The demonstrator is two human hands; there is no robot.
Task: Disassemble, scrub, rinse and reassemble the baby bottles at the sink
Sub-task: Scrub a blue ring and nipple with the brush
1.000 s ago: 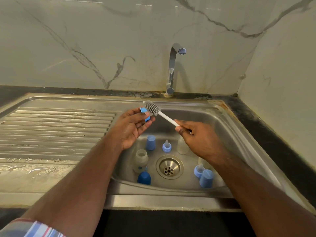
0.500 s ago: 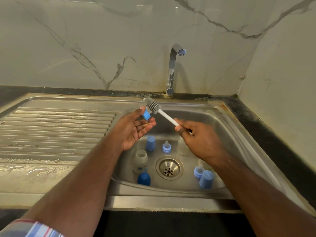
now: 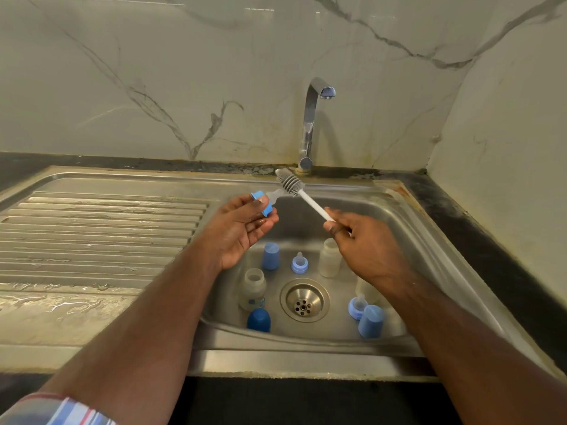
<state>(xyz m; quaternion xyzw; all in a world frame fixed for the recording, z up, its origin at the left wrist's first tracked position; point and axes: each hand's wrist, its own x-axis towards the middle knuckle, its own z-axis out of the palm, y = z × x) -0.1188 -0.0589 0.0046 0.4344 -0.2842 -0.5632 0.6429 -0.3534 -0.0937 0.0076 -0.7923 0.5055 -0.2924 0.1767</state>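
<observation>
My left hand [image 3: 237,227] pinches a blue collar ring with a clear teat [image 3: 265,201] above the sink's left rim. My right hand [image 3: 365,245] grips the white handle of a grey-bristled bottle brush [image 3: 290,184], whose head lies against the teat's tip. Down in the steel sink basin [image 3: 408,237] stand two clear bottles [image 3: 252,289] [image 3: 329,257], two light blue caps [image 3: 270,256] [image 3: 370,321], a dark blue cap [image 3: 258,320], and two more ring-and-teat pieces [image 3: 299,263] [image 3: 357,306]. My right wrist partly hides a third bottle [image 3: 366,292].
The drain [image 3: 303,300] sits in the basin's middle. A chrome tap [image 3: 313,124] rises behind it, with no water running. A wet ribbed draining board [image 3: 98,228] spreads left. Marble walls close the back and right; a dark counter edge [image 3: 478,240] runs along the right.
My left hand has turned the ring so the teat points toward the brush. The brush head has shifted slightly up and right, from the ring to the teat's tip.
</observation>
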